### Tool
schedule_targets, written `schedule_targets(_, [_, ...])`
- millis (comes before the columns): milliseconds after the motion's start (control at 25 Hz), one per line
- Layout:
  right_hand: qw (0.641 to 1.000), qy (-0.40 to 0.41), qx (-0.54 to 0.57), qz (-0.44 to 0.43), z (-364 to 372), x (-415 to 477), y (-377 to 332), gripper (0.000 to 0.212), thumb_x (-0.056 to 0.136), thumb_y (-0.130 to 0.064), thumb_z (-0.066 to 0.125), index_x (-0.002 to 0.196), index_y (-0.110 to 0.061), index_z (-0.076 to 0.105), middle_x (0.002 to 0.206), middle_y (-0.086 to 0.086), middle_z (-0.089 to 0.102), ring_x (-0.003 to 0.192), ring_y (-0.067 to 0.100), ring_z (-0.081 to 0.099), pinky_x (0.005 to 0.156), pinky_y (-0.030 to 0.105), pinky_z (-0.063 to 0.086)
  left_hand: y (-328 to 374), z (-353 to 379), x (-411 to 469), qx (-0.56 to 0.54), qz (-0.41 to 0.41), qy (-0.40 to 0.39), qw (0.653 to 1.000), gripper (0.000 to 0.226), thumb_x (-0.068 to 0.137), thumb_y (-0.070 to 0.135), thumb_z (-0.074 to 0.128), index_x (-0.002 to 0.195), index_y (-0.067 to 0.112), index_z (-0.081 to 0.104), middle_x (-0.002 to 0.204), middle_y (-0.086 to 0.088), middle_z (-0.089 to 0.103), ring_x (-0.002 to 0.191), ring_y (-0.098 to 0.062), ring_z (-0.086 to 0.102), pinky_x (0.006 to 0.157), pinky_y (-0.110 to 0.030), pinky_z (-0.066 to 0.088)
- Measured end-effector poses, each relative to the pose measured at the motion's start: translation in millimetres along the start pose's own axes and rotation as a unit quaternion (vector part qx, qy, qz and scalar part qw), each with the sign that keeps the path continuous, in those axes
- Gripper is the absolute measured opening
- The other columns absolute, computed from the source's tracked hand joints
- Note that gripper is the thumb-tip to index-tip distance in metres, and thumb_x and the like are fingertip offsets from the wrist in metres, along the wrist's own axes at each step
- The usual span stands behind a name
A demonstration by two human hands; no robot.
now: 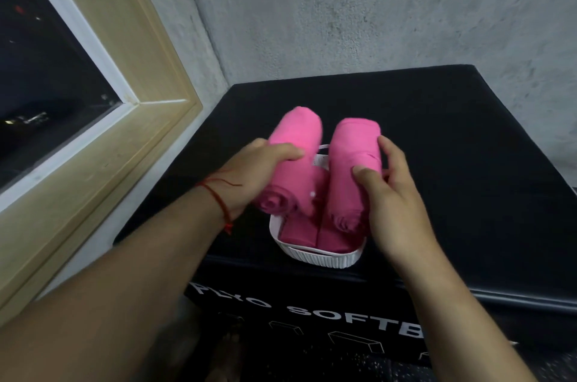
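Two pink towel rolls (293, 163) were held side by side over a white basket (318, 257), one in each hand. The left grip (249, 175) wrapped the left roll from its left side, thumb lying across the top and fingers curled underneath. A red thread (215, 197) circled that wrist. The right grip (396, 200) clasped the right roll (349, 144) from the right, thumb pressed on its upper face and fingers bent round its far side.

Both rolls were tilted, their far ends raised and their near ends low, so the spiral of each near end showed. The left roll hung above the left half of the basket, clear of its rim. The right roll's near end dipped to about rim level on the right half; whether it touched what lay below could not be told. The two rolls were just apart, with the basket's far rim showing in the gap between them.

Inside the basket lay more pink towels (299, 230), packed side by side along the bottom. The basket sat near the near edge of a black padded box (437, 132), whose near face bore white lettering (343, 317). The box stood in a corner against a grey wall (343, 7). A window (46, 69) with a pale frame (125, 54) filled the left.
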State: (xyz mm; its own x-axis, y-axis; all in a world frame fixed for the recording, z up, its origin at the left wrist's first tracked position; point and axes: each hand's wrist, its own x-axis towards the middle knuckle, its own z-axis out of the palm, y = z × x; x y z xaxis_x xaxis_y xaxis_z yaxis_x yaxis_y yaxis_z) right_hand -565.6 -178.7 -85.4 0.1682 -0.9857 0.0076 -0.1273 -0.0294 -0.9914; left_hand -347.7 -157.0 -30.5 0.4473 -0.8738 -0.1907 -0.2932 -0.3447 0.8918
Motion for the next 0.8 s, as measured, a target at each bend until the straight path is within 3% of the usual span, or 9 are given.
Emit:
schedule_targets(120, [0.985,-0.006,-0.169,-0.016,9.6,-6.4,1.0,0.060,0.101,-0.058,0.043,0.159,-0.052,0.029,0.137,-0.002,0.053,0.131,0.023,0.043,0.114,0.050,0.038,-3.9,25.4,-11.2,0.189,0.016,-0.009,0.982,0.064,0.074,0.072,0.063,0.108,0.018,0.068,0.105,-0.004,0.071,0.098,-0.023,0.069,0.092,-0.046,0.055])
schedule_targets(200, [0.964,0.012,-0.260,-0.052,16.0,-9.7,1.0,0.059,0.103,-0.059,0.036,0.160,-0.042,0.031,0.138,-0.002,0.051,0.127,0.021,0.038,0.109,0.046,0.037,-14.2,25.4,-13.8,0.379,0.044,0.020,0.924,0.061,0.087,0.072,0.045,0.108,0.018,0.065,0.110,-0.003,0.057,0.112,-0.023,0.053,0.098,-0.043,0.048])
schedule_targets(240, [0.957,0.024,-0.281,-0.064,18.9,-11.2,1.2,0.059,0.103,-0.059,0.036,0.159,-0.039,0.034,0.136,-0.003,0.049,0.127,0.020,0.037,0.107,0.044,0.037,-19.3,23.4,-12.7,0.418,0.052,0.024,0.907,0.061,0.091,0.071,0.040,0.108,0.018,0.064,0.112,-0.003,0.052,0.117,-0.024,0.046,0.101,-0.044,0.045])
schedule_targets(320, [0.953,0.040,-0.292,-0.074,19.7,-10.5,3.5,0.060,0.104,-0.056,0.036,0.158,-0.030,0.038,0.147,-0.004,0.042,0.141,0.020,0.031,0.113,0.046,0.036,-25.0,20.8,-10.8,0.390,0.072,0.002,0.918,0.061,0.095,0.064,0.043,0.131,0.017,0.057,0.132,-0.005,0.049,0.131,-0.024,0.040,0.111,-0.045,0.040])
schedule_targets(400, [0.957,0.016,-0.281,-0.067,16.8,-8.0,3.8,0.061,0.105,-0.051,0.034,0.160,-0.025,0.034,0.169,-0.008,0.027,0.159,0.015,0.013,0.124,0.053,0.027,-28.7,22.3,-8.0,0.315,0.139,-0.052,0.937,0.076,0.096,0.046,0.053,0.163,0.022,0.025,0.167,-0.001,0.025,0.153,-0.019,0.023,0.125,-0.038,0.024])
schedule_targets(480, [0.960,-0.017,-0.273,-0.063,11.4,-8.5,2.8,0.062,0.106,-0.049,0.033,0.162,-0.023,0.031,0.171,-0.008,0.028,0.160,0.013,0.015,0.128,0.054,0.021,-26.6,28.0,-6.3,0.290,0.175,-0.112,0.934,0.093,0.090,0.037,0.057,0.167,0.026,0.006,0.174,0.010,0.002,0.158,-0.007,0.004,0.127,-0.027,0.009])
schedule_targets(600, [0.953,-0.029,-0.292,-0.079,3.3,-6.8,0.8,0.062,0.104,-0.047,0.037,0.162,-0.027,0.030,0.158,-0.007,0.043,0.149,0.016,0.032,0.124,0.052,0.026,-28.3,33.5,-1.4,0.298,0.172,-0.112,0.932,0.101,0.081,0.044,0.053,0.167,0.024,0.005,0.174,0.007,-0.002,0.159,-0.009,0.001,0.128,-0.029,0.007])
schedule_targets(720, [0.950,-0.048,-0.298,-0.076,-7.3,3.2,-4.0,0.067,0.098,-0.050,0.034,0.163,-0.044,0.024,0.145,-0.007,0.043,0.140,0.020,0.034,0.116,0.050,0.035,-32.7,35.2,-0.4,0.295,0.156,-0.124,0.935,0.091,0.091,0.039,0.058,0.167,0.026,0.009,0.174,0.008,0.000,0.159,-0.011,0.004,0.126,-0.029,0.009])
schedule_targets(800, [0.959,-0.065,-0.259,-0.092,-7.7,17.2,-11.6,0.072,0.093,-0.048,0.036,0.164,-0.042,0.028,0.159,-0.008,0.034,0.150,0.018,0.025,0.120,0.041,0.030,-24.1,33.2,7.8,0.316,0.129,-0.145,0.929,0.084,0.092,0.042,0.055,0.166,0.030,0.016,0.174,0.010,0.006,0.159,-0.016,0.010,0.128,-0.034,0.011])
